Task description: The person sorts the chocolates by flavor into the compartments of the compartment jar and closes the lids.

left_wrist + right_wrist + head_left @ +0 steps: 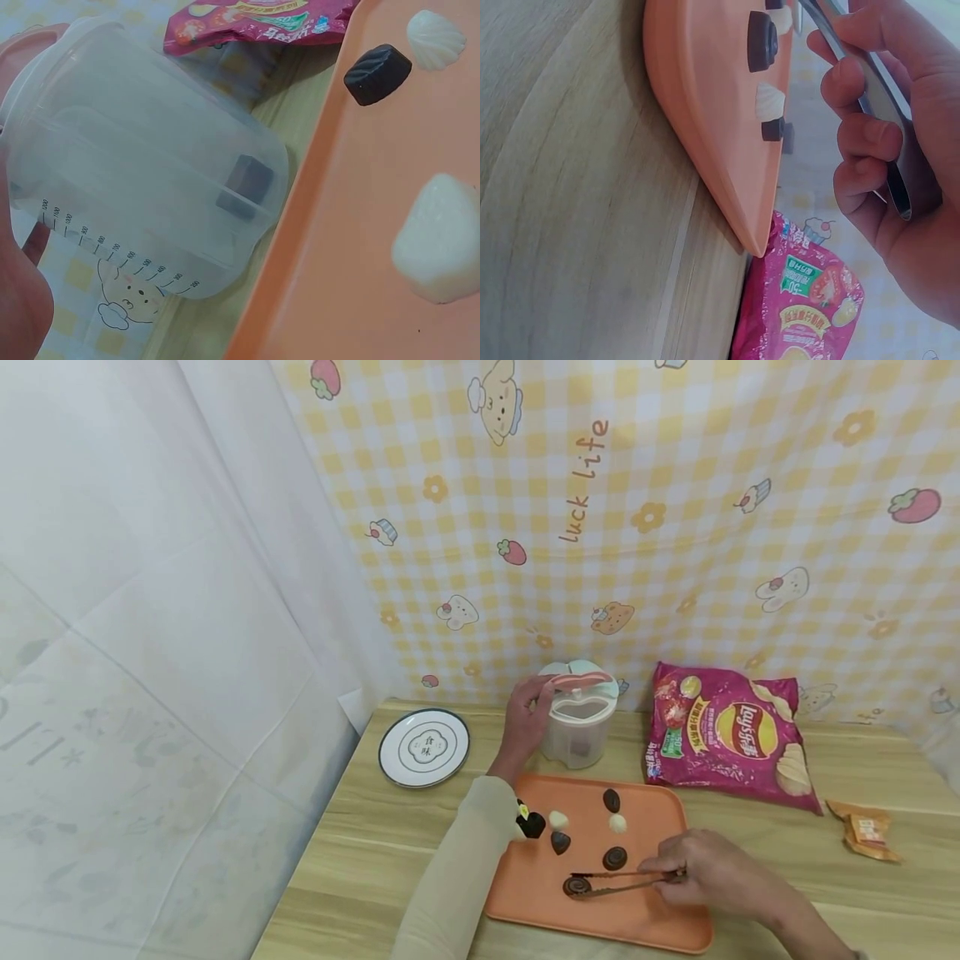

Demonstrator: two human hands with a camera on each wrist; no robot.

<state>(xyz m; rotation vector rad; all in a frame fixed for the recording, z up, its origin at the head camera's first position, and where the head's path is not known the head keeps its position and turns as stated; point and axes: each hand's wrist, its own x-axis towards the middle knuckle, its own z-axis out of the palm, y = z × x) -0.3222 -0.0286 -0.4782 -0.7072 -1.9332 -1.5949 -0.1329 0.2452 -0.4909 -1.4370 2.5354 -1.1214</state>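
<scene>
On the orange tray [660,927], your tongs [622,882] close on a dark spiral candy [576,887].
Your right hand [712,872] pinches the tongs, which lie nearly level, tips pointing left at the candy near the tray's front edge. Your left hand [525,722] grips the clear jar [579,727] standing on the bench beyond the tray, up and left of the tips.

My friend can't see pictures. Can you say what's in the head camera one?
A right hand holds tongs around a dark chocolate on an orange tray, while the left hand grips a clear lidded container. A chip bag and plate lie on the wooden table.
</scene>
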